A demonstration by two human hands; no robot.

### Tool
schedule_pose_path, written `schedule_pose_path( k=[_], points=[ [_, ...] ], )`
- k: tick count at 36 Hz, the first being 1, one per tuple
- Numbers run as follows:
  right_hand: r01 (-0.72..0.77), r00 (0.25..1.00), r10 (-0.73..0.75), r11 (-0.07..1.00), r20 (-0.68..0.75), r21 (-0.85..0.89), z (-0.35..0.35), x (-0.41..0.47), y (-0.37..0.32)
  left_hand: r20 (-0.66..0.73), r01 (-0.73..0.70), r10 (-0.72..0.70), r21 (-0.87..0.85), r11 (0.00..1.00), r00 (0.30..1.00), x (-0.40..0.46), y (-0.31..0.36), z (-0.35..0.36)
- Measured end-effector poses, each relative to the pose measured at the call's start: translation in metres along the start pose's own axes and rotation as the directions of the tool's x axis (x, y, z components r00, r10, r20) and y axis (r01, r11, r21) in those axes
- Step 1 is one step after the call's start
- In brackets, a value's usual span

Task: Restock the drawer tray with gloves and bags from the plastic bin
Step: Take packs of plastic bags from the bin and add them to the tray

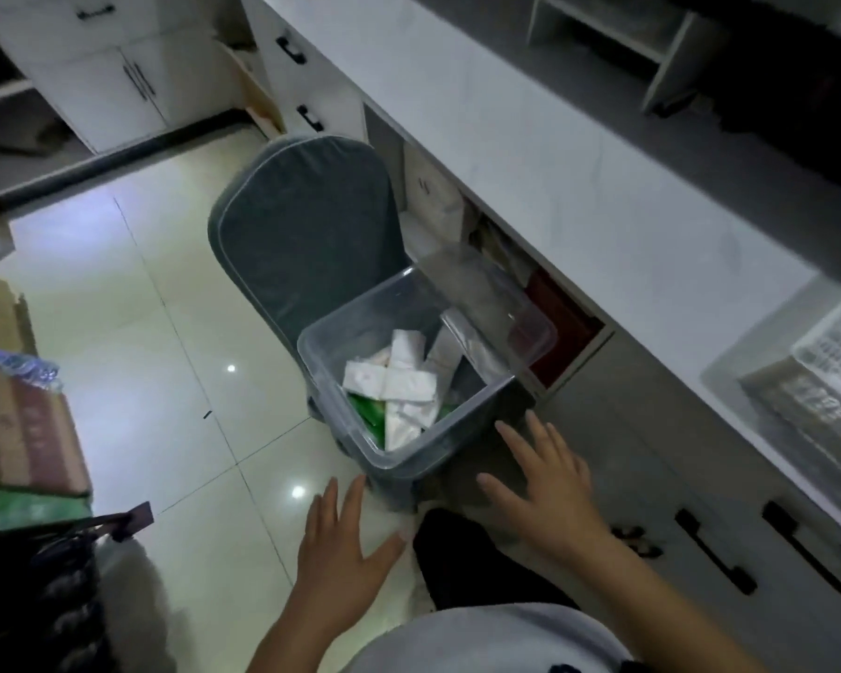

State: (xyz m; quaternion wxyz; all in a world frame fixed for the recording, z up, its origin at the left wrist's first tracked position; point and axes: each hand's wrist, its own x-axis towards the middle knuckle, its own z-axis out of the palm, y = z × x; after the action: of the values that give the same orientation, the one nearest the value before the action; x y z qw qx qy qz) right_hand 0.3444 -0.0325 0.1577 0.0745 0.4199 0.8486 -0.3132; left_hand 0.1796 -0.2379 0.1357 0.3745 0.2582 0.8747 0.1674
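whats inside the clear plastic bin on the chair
The plastic bin holds crossed white packets, green packs beneath them, and a silvery bag. Anything lower is covered.

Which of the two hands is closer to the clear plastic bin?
Right. The right hand reaches beside the plastic bin's near right wall; the left hand hovers below its near corner, apart. Contact is unclear.

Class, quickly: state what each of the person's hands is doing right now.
Left hand: open, fingers spread, holding nothing, near the plastic bin.
Right hand: open, fingers spread, holding nothing.
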Motion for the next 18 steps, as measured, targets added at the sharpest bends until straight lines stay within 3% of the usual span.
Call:
schedule_pose_path(
  k=[7, 11, 18],
  points=[
    [0.023, 0.995, -0.018, 0.999, 0.096, -0.05, 0.003, 0.124, -0.014, 0.012, 0.01, -0.013, 0.179, 0.984, 1.0, 0.078, 0.014, -0.045],
    [-0.021, 0.975, 0.048, 0.992, 0.216, -0.126, 0.018, 0.181, 0.003, 0.06, -0.016, 0.0, 0.276, 0.961, 0.998, 0.138, 0.03, -0.061],
    [0.056, 0.956, 0.033, 0.956, 0.292, -0.289, 0.054, 0.253, 0.041, 0.138, -0.072, 0.015, 0.421, 0.904, 0.99, 0.244, 0.054, -0.056]
  ],
)
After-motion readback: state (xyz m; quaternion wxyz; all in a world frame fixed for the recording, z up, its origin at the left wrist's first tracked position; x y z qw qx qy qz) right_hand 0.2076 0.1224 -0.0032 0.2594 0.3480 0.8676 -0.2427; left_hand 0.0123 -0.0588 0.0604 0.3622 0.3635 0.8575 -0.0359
